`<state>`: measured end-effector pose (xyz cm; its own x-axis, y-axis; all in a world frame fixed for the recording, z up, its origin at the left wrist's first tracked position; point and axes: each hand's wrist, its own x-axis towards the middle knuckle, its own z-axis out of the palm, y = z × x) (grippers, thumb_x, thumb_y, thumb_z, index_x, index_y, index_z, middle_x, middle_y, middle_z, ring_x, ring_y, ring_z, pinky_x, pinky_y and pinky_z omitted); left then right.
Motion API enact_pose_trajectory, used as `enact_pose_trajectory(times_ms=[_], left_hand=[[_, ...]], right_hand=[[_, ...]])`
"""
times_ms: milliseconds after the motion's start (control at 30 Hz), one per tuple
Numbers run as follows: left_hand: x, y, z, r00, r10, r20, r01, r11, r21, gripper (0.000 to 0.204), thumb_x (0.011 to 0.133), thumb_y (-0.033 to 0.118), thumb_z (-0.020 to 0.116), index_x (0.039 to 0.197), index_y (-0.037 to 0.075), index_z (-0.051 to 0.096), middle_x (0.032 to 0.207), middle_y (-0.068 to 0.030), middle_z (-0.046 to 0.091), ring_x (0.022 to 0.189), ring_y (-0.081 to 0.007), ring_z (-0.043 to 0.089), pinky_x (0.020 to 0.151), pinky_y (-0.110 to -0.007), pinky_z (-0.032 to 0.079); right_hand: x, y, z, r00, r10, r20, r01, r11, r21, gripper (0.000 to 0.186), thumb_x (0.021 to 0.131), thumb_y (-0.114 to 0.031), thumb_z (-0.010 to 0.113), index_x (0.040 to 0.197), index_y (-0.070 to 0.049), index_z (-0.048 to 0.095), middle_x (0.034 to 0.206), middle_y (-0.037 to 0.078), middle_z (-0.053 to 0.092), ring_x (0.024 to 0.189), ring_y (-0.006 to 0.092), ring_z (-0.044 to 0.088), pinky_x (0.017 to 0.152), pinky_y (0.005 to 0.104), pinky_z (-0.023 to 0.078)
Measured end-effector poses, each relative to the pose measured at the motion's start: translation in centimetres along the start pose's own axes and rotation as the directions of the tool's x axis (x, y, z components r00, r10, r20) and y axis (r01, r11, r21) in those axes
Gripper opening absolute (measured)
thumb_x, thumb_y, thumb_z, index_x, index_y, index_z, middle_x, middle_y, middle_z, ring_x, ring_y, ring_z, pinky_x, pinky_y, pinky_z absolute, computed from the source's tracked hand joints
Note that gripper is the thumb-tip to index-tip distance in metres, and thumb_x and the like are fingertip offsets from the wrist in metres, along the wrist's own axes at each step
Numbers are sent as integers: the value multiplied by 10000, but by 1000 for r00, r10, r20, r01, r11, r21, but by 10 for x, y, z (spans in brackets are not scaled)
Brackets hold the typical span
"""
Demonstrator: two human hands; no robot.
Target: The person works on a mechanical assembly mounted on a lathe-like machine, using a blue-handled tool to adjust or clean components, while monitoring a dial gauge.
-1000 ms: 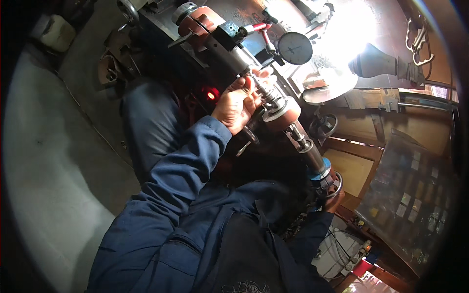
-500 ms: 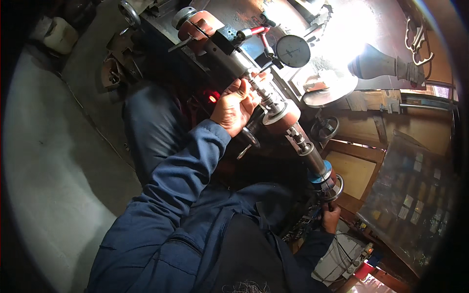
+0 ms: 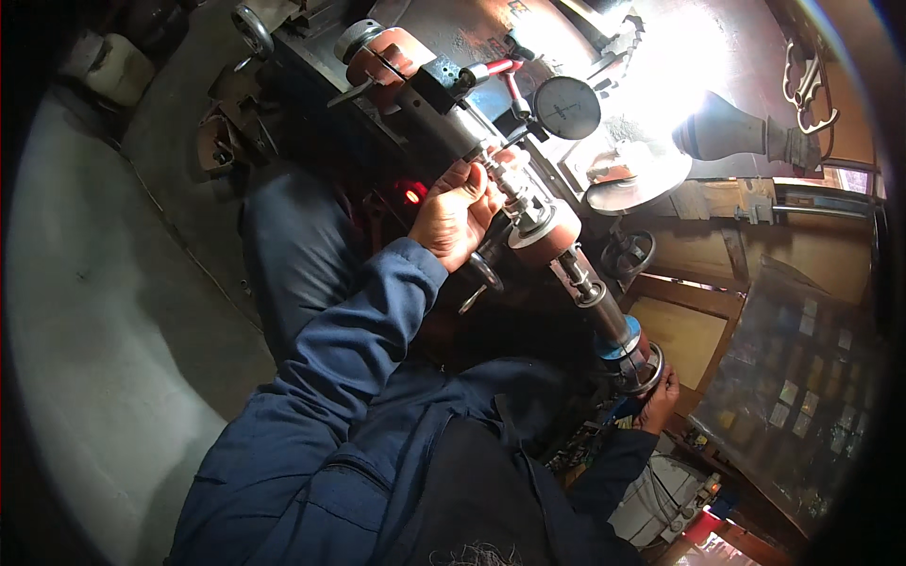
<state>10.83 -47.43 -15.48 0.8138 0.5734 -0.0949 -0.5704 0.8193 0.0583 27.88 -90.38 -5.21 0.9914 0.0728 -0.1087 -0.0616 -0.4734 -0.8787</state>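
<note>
While the left hand (image 3: 456,219) pinches a metal shaft (image 3: 515,191), the right hand (image 3: 662,404) touches a handwheel (image 3: 658,371).
At four o'clock, that grip is unclear; a dial gauge (image 3: 567,108) sits at one.

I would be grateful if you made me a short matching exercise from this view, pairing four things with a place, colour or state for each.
Things:
1. Left hand
2. Right hand
3. Dial gauge
4. Small light

Descriptions:
A. At the handwheel, toward the lower right
B. Glowing red
C. At the slim metal shaft, near the picture's middle
D. Round and pale-faced, beside a red arm

Right pairs: 1-C, 2-A, 3-D, 4-B
</note>
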Motion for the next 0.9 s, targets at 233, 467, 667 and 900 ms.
enact_pose_trajectory(times_ms=[233,467,667,900], left_hand=[[-2,0,13,999,32,-30,-31,999,24,349,957,161,582,1286,55,534,1286,-83,569,912,-96,560,826,-254,469],[0,-6,0,995,95,-10,-95,994,62,316,977,190,558,1257,45,544,1270,-112,579,1036,-156,604,844,-287,498],[-26,12,24,713,502,-489,-186,809,558,194,968,201,574,1049,25,582,862,-63,638,660,-150,620,544,-238,495],[-22,72,42,541,736,-406,-420,655,628,323,975,333,568,831,48,527,563,24,386,480,-91,413,470,-243,350]], right_hand=[[30,22,9,984,93,149,-119,978,173,269,1000,-280,534,1004,-33,639,837,34,652,704,130,633,568,259,510],[34,25,75,904,138,404,-132,990,-44,274,1002,-285,529,1002,-33,639,817,28,648,659,117,612,534,252,487],[32,21,85,849,171,500,-98,981,-170,279,1003,-289,526,1001,-34,639,800,24,646,619,107,594,505,245,467],[-5,-17,10,772,238,589,-141,968,-206,285,1004,-294,521,999,-34,639,779,19,642,574,94,574,470,238,444]])
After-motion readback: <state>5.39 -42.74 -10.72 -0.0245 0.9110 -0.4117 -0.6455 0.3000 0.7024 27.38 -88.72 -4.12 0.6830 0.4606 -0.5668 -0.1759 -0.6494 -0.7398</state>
